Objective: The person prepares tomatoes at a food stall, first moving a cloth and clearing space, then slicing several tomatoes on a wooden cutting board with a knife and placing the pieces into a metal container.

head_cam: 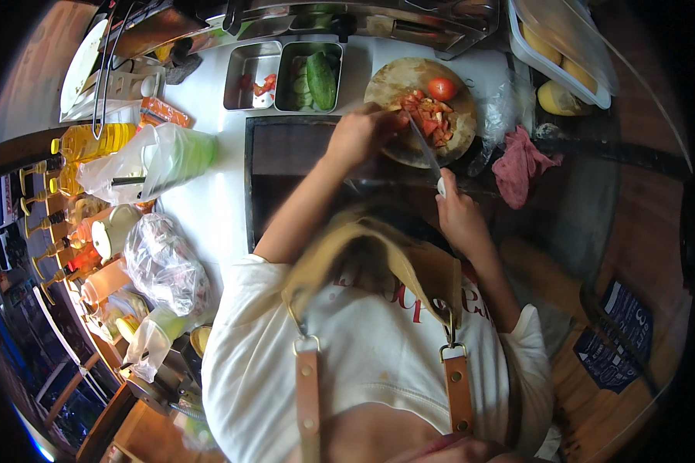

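Observation:
My right hand (458,211) is closed on the white handle of a kitchen knife (424,143), whose blade points up and left over a round wooden chopping board (391,78). At the board's left edge, my left hand (364,132) has its fingers bent around a piece of red tomato beside the blade tip. Chopped tomato (431,118) lies heaped mid-board, and a whole small tomato (442,89) rests behind the heap. To the left stand two metal trays: one (234,75) with some red pieces, the other with cucumber slices and a whole cucumber (321,80).
Right of the board lie a clear plastic bag (498,113) and a pink cloth (518,168). A plastic container (591,95) of yellowish produce stands back right. Oil bottles (95,142), a bagged green cup (191,155) and a filled clear bag (165,263) crowd the left.

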Motion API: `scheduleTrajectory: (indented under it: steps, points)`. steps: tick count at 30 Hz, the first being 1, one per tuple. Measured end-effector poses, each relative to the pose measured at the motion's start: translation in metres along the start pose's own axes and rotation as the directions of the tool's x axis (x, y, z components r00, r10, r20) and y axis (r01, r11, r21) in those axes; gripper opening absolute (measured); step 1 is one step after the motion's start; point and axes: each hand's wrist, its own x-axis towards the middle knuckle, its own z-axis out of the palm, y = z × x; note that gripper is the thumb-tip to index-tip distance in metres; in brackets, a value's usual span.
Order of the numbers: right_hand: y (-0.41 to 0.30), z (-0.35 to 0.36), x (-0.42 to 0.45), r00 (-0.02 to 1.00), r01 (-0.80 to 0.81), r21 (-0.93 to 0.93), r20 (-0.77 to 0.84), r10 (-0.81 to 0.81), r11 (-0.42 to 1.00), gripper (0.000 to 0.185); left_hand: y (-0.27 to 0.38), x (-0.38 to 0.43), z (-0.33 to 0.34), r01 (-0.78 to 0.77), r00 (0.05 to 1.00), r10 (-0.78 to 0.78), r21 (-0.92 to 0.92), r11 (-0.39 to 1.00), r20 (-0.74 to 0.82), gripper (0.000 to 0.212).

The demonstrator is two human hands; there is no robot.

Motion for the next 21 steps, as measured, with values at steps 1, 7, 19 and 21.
scheduleTrajectory:
  steps: [1,7,19,21]
  points:
    - [-0.003,-0.005,0.0,1.0,-0.02,-0.022,-0.012,0.02,1.0,0.044,0.0,0.0,0.001,-0.032,0.999,0.032,-0.001,0.999,-0.005,0.028]
    - [-0.009,-0.009,0.007,1.0,0.01,-0.121,0.012,-0.008,0.993,0.044,-0.002,0.004,0.007,-0.037,0.996,0.043,0.079,0.996,-0.073,0.027]
    - [-0.018,-0.007,0.026,0.991,-0.008,-0.206,0.128,0.035,0.979,0.042,-0.011,0.004,0.025,-0.103,0.976,0.099,-0.01,0.995,-0.194,0.012]
    - [-0.017,0.0,0.032,0.99,0.003,-0.262,0.139,0.035,0.965,0.042,-0.012,0.003,0.026,-0.083,0.983,0.082,-0.002,0.997,-0.167,0.012]
